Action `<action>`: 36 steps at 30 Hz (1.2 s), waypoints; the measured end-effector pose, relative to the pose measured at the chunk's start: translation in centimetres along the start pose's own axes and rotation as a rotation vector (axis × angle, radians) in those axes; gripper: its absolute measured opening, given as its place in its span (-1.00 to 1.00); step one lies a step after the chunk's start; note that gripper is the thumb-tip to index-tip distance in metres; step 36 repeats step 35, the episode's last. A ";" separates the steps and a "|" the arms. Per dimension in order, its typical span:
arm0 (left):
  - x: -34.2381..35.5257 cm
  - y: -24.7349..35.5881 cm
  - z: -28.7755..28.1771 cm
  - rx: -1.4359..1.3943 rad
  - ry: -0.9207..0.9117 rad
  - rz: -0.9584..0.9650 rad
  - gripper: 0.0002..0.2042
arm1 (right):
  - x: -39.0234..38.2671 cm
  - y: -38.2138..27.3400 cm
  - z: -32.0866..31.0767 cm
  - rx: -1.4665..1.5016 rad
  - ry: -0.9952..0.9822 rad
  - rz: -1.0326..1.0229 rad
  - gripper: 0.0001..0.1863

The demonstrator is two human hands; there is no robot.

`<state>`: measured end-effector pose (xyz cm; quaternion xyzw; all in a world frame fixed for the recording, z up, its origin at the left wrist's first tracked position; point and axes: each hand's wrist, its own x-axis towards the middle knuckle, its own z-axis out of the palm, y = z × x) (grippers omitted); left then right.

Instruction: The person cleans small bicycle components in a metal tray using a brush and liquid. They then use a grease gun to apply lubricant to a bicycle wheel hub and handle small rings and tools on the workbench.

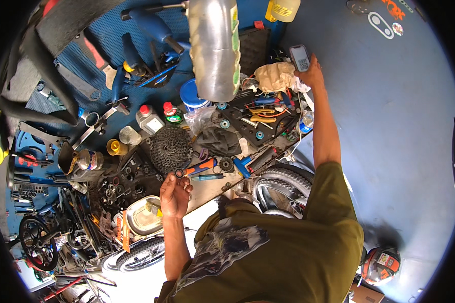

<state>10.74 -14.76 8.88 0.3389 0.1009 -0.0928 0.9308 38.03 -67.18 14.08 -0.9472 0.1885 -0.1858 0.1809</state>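
My left hand [175, 198] is raised over the near edge of the workbench [203, 191], its thumb and fingers pinched on a small dark ring [179, 173]. Just beyond it lie an orange-and-blue handled tool [201, 167] and a light-blue pen-like tool [208, 177]. Far to the right, my right arm stretches out, and the right hand [312, 74] grips a smartphone [299, 58] by its side. The phone's screen is lit and shows a square code. A crumpled brown paper bag [275, 77] sits left of the phone.
A heap of black chain [170, 149], pliers [263, 116], bottles [149, 120] and a metal tray [142, 216] crowd the bench. Overhead hangs a silvery cylinder [215, 50]. Tools hang on the blue pegboard [98, 45]. Bicycle wheels [283, 187] stand below the bench.
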 end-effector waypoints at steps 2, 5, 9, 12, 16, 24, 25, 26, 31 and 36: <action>0.2 -0.3 0.4 0.004 0.008 -0.019 -0.88 | 2.9 0.6 1.6 -0.009 -0.030 -0.030 0.25; 0.0 -0.7 0.5 0.010 0.016 -0.011 -0.87 | 5.4 0.2 4.8 0.011 -0.122 -0.051 0.25; 0.0 -0.9 0.4 0.026 0.073 -0.015 -0.83 | 6.2 0.2 8.4 0.035 -0.231 -0.035 0.07; 0.2 -1.0 0.4 0.015 0.066 -0.013 -0.82 | 5.7 0.6 9.3 -0.047 -0.151 -0.078 -0.15; 0.2 -1.1 0.1 0.018 0.094 -0.018 -0.83 | 2.5 -4.7 8.4 -0.192 0.113 -0.366 -0.36; 1.8 -1.8 1.6 0.004 0.020 -0.069 -0.87 | -7.9 -10.1 11.8 -0.173 -0.549 -0.919 -0.29; 1.8 -1.5 2.0 0.015 0.018 -0.071 -0.87 | -6.9 -9.5 12.0 -0.174 -0.532 -0.895 -0.29; 1.8 -1.3 2.1 0.026 0.017 -0.066 -0.87 | -6.0 -9.3 11.7 -0.174 -0.513 -0.877 -0.30; 1.1 -1.2 -0.1 0.015 0.053 -0.069 -0.83 | -1.4 -6.9 9.7 -0.351 -0.102 -0.698 -0.29; 1.0 -1.4 -1.0 0.015 0.048 -0.068 -0.79 | 1.6 -5.4 11.1 -0.488 0.074 -0.546 -0.26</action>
